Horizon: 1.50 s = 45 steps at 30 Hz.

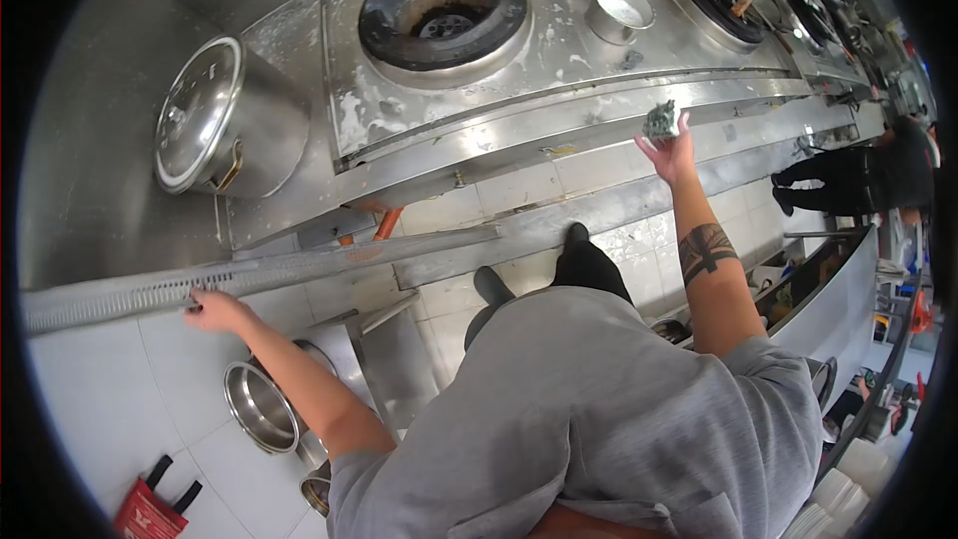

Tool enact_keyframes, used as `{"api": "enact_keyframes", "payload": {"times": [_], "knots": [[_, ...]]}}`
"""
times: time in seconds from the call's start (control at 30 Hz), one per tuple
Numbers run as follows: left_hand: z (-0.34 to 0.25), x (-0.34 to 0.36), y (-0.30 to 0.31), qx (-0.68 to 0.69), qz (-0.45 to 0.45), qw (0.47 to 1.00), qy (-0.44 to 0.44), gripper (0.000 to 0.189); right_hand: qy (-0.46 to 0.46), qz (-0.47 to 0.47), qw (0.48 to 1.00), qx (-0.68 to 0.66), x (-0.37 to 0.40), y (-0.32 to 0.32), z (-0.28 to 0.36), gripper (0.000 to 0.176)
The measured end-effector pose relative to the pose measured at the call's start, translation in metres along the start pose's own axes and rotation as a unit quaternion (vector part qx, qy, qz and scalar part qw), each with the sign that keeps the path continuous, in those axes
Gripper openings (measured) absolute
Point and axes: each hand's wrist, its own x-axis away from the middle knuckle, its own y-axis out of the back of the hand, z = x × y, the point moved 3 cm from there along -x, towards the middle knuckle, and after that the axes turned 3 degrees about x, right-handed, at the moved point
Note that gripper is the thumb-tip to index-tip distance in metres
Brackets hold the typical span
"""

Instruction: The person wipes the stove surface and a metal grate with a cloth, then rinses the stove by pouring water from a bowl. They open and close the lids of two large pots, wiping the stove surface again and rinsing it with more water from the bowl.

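My right hand [671,153] is raised in front of the stove's front edge and grips a grey-green, crumpled scouring pad [660,121] at its fingertips. Its thumb and fingers stand around the pad. Out to the left, my left hand [220,312] is beside a long slotted metal strip [130,305]. Its fingers are loosely curled and a little apart, with nothing I can make out in them; whether it touches the strip cannot be told. The steel stove top [439,105] carries white foamy smears and a black wok burner ring [444,12].
A large lidded pot [269,130] stands at the stove's left end. A small metal bowl [623,12] sits between burners. Metal pots [261,407] and a red bag [150,514] are low at left. A person in black [848,175] stands at right.
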Motion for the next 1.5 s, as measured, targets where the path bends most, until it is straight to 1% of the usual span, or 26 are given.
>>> {"api": "enact_keyframes", "payload": {"times": [0.1,0.17,0.23,0.3,0.43,0.47,0.5,0.53,0.57,0.63,0.67,0.73,0.77,0.8,0.83,0.9,0.93,0.97,1.03,1.1,1.17,1.23,1.33,1.4,1.43,1.5], "knots": [[-0.019,0.025,-0.004,-0.117,-0.082,0.984,-0.11,0.049,-0.017,0.063,0.996,-0.053,-0.042,-0.026,0.043,0.038],[-0.042,0.056,-0.006,-0.17,-0.116,0.96,-0.191,0.067,0.046,0.102,0.992,-0.055,-0.082,-0.053,0.069,0.036],[-0.042,0.076,-0.02,-0.183,-0.087,0.963,-0.176,0.076,0.044,0.111,0.992,-0.03,-0.126,-0.079,0.09,0.036],[-0.02,0.088,-0.03,-0.314,-0.09,0.926,-0.191,0.08,0.063,0.144,0.987,0.037,-0.192,-0.103,0.101,0.039],[0.006,0.101,-0.033,-0.344,-0.08,0.923,-0.155,0.092,0.223,0.065,0.941,0.247,-0.326,-0.137,0.105,0.048],[0.01,0.106,-0.033,-0.393,-0.078,0.904,-0.15,0.092,0.302,0.024,0.853,0.426,-0.36,-0.141,0.107,0.055],[-0.003,0.127,-0.042,-0.441,-0.076,0.866,-0.224,0.088,0.371,-0.017,0.722,0.584,-0.393,-0.142,0.107,0.062],[-0.018,0.153,-0.053,-0.435,-0.035,0.85,-0.296,0.084,0.374,0.018,0.666,0.646,-0.425,-0.145,0.1,0.071],[-0.032,0.181,-0.067,-0.423,0.009,0.83,-0.363,0.081,0.369,0.029,0.667,0.647,-0.476,-0.135,0.086,0.071],[-0.042,0.237,-0.101,-0.405,0.112,0.834,-0.359,0.072,0.452,0.133,0.365,0.803,-0.564,-0.116,0.042,0.07],[-0.033,0.262,-0.117,-0.393,0.153,0.843,-0.333,0.065,0.266,0.118,0.484,0.826,-0.513,-0.143,0.053,0.068],[-0.001,0.305,-0.147,-0.337,0.249,0.871,-0.256,0.062,0.299,0.166,0.429,0.836,-0.571,-0.141,0.046,0.061],[0.017,0.327,-0.161,-0.28,0.321,0.886,-0.182,0.059,0.315,0.195,0.419,0.829,-0.566,-0.147,0.059,0.057],[0.031,0.348,-0.175,-0.301,0.345,0.873,-0.165,0.055,0.309,0.198,0.363,0.856,-0.547,-0.161,0.076,0.052],[0.046,0.366,-0.188,-0.292,0.356,0.874,-0.155,0.055,0.303,0.188,0.353,0.865,-0.523,-0.168,0.095,0.052],[0.073,0.391,-0.211,-0.369,0.325,0.863,-0.113,0.054,0.381,0.134,0.477,0.781,-0.466,-0.17,0.133,0.046],[0.07,0.406,-0.223,-0.363,0.319,0.856,-0.182,0.048,0.445,0.12,0.521,0.718,-0.439,-0.16,0.146,0.044],[0.062,0.422,-0.237,-0.359,0.323,0.858,-0.175,0.048,0.505,0.109,0.56,0.648,-0.412,-0.146,0.154,0.043],[0.025,0.46,-0.265,-0.23,0.395,0.839,-0.294,0.041,0.474,0.071,0.594,0.646,-0.38,-0.095,0.16,0.042],[0.009,0.492,-0.28,-0.201,0.425,0.84,-0.269,0.039,0.248,0.041,0.763,0.596,-0.356,-0.043,0.129,0.046],[0.006,0.508,-0.293,-0.17,0.448,0.842,-0.249,0.036,0.195,0.098,0.82,0.53,-0.37,0.004,0.069,0.048],[0.012,0.52,-0.298,-0.157,0.462,0.846,-0.215,0.034,0.37,0.049,0.496,0.784,-0.372,0.002,0.007,0.053],[0.02,0.517,-0.295,-0.19,0.452,0.845,-0.215,0.033,0.362,0.112,0.464,0.801,-0.356,-0.033,-0.021,0.058],[0.032,0.502,-0.289,-0.207,0.434,0.849,-0.218,0.032,0.227,0.242,0.578,0.745,-0.343,-0.068,-0.02,0.06],[0.039,0.492,-0.287,-0.218,0.418,0.854,-0.218,0.031,0.229,0.251,0.58,0.741,-0.332,-0.082,-0.01,0.06],[0.064,0.465,-0.286,-0.241,0.394,0.859,-0.22,0.03,0.398,0.258,0.593,0.651,-0.305,-0.113,0.028,0.061]]}}
